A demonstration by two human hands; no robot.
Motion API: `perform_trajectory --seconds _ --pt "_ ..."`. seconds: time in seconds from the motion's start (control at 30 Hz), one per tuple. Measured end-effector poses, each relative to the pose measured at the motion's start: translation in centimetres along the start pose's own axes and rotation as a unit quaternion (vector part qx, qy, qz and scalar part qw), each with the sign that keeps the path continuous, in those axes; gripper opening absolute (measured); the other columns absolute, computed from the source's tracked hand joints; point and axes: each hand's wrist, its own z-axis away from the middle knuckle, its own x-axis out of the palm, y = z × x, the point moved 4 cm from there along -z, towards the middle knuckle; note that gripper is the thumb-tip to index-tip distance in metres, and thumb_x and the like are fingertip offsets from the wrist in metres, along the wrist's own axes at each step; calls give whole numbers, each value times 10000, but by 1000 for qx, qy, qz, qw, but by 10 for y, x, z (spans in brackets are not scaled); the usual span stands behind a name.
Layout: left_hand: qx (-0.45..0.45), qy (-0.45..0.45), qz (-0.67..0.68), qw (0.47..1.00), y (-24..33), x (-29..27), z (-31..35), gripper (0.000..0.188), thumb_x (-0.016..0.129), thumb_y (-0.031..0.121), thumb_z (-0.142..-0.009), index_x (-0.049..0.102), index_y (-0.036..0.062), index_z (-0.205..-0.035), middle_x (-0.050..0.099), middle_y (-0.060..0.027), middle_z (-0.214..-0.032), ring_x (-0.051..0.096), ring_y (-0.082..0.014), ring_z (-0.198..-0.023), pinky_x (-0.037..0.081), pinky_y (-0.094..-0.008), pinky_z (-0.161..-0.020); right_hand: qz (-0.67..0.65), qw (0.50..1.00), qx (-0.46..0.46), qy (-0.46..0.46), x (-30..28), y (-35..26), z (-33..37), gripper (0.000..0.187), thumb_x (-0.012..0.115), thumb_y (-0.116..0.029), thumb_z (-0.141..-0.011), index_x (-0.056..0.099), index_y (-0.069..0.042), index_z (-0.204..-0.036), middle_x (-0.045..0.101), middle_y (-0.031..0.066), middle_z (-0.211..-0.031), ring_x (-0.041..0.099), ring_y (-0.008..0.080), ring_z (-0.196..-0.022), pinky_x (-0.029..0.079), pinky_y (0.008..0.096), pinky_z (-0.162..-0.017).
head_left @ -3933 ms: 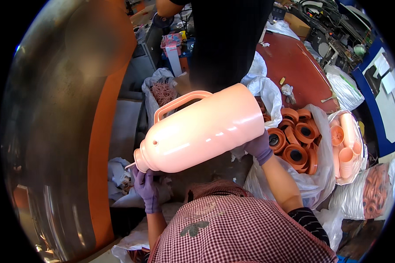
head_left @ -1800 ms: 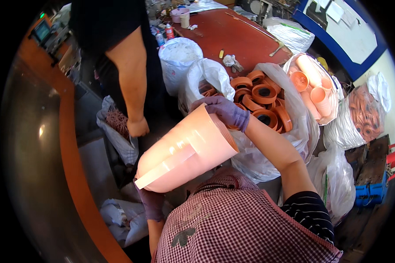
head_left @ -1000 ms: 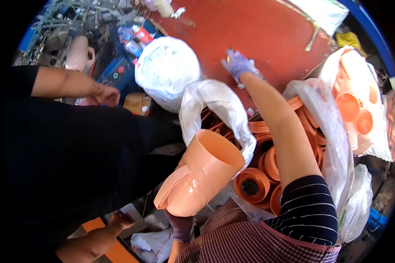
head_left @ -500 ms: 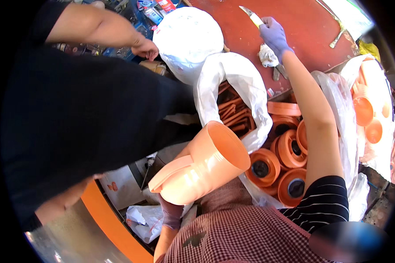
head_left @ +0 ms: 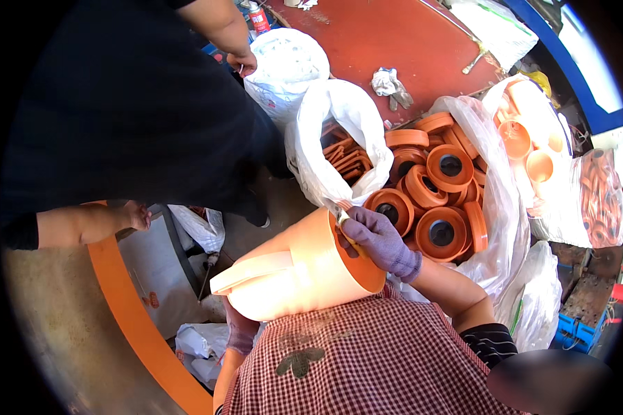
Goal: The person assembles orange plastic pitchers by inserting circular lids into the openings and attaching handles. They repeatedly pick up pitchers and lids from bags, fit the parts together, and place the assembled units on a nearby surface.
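A large orange plastic pitcher (head_left: 301,266) lies tilted in front of my apron, its handle facing left and its open mouth to the right. My left hand (head_left: 241,330), in a grey-purple glove, supports it from beneath at the base; its fingers are mostly hidden behind the pitcher. My right hand (head_left: 384,242), gloved alike, is closed around the yellowish handle of a small knife (head_left: 351,240) at the pitcher's rim. The knife's blade is hard to make out there.
Right of the pitcher, a clear plastic bag (head_left: 502,207) holds orange rings with dark centres. Beyond stand a white sack (head_left: 304,149) of orange strips and a red table (head_left: 394,41) with a white glove (head_left: 392,86). At left, a co-worker's hand (head_left: 242,63) touches another white bag (head_left: 287,66).
My right hand has brought the knife from over the red table down to the pitcher's rim. The pitcher has tipped nearer to level. The co-worker's arms have shifted, and the view has moved.
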Motion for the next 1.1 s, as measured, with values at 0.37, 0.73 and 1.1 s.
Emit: perform_trajectory --seconds 0.37,0.73,1.1 --pt "32 -18 -23 999 11 -21 41 623 485 495 -977 350 97 -1436 485 -92 -1408 469 -240 -1306 403 -410 -1078 188 933 -225 -210 65 -20 68 206 638 -185 -912 625 17 -951 637 83 -791 603 150 -649 476 278 -609" --pt "48 -41 -32 997 9 -16 35 625 521 464 -966 346 92 -1436 484 -96 -1407 468 -239 -1306 407 -411 -1073 84 992 -87 42 64 -34 52 186 525 -175 -973 562 -10 -897 599 44 -707 523 79 -537 404 213 -485" --pt "46 -48 -41 997 4 -10 35 631 557 433 -954 343 87 -1436 484 -101 -1405 468 -238 -1306 411 -411 -1069 242 954 -136 -114 74 -30 81 180 594 -170 -914 601 9 -899 584 66 -722 546 139 -650 444 289 -619"
